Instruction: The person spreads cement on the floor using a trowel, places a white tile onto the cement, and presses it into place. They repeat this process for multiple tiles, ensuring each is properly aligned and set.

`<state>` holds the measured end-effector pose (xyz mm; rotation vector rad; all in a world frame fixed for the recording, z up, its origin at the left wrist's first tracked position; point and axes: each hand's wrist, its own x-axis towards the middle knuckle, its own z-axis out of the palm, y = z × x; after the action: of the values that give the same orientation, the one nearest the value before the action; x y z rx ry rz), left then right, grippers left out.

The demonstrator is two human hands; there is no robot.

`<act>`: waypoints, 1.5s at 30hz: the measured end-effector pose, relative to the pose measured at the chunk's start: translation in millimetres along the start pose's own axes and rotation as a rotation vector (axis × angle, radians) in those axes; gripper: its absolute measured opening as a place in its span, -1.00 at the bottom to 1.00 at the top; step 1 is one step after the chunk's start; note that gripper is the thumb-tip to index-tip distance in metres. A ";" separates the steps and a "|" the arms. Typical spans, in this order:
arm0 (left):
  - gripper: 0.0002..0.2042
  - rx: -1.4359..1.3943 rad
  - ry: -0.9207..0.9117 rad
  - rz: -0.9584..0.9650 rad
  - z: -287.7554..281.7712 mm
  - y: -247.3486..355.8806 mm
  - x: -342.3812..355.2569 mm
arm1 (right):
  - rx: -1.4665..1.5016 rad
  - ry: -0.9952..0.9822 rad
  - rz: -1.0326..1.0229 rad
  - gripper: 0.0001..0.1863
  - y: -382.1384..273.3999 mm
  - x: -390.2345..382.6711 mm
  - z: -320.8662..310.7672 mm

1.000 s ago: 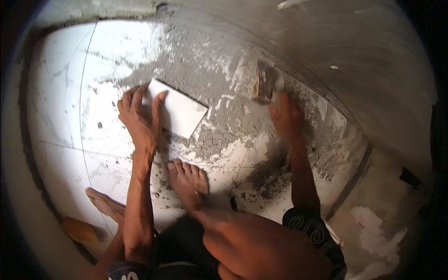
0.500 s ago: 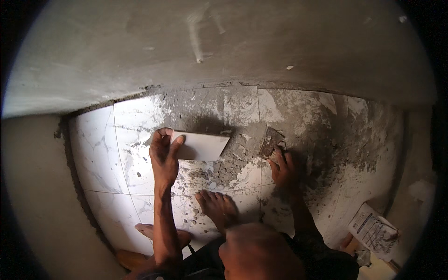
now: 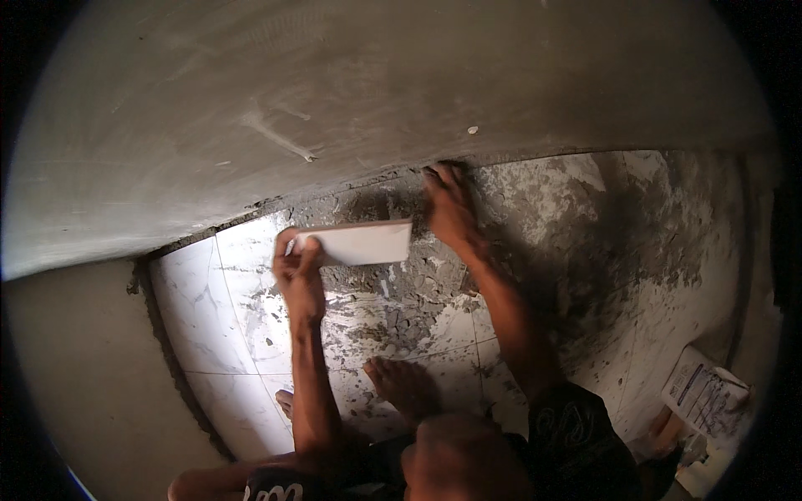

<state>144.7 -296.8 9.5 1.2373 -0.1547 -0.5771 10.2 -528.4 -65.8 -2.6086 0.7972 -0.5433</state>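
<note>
My left hand grips the left end of a cut white tile, raised and tilted above grey mortar spread over marble-patterned floor tiles. Up at the foot of the wall, my right hand reaches with fingers stretched out, touching the mortar-smeared strip there; its fingertips are in shadow. The trowel lies on the floor, partly hidden beside my right forearm. My bare foot rests on the dirty tiles below.
A plastered grey wall runs across the top. A side wall or ledge with a dark rough edge borders the tiles at left. A printed white bag lies at lower right, with other small items beside it.
My right hand has let go of the trowel and moved up and left to the wall's foot. My left hand has lifted and tilted the tile. The view has swung toward the wall.
</note>
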 end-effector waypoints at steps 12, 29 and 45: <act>-0.78 0.027 0.145 0.111 -58.0 47.4 -13.7 | 0.571 -0.178 -0.146 -0.66 -62.5 -16.6 33.0; -0.82 -0.065 -0.061 0.043 49.6 -31.3 20.3 | 1.248 -0.092 0.475 -0.69 -20.5 -27.2 -33.5; -0.29 1.617 -0.245 0.378 16.1 -49.2 25.7 | 0.766 0.200 0.519 -0.80 70.1 -46.3 -99.9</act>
<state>143.5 -333.2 -35.4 2.5795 -1.2064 -0.1707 -102.4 -577.7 -22.3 -1.5968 1.0263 -0.7651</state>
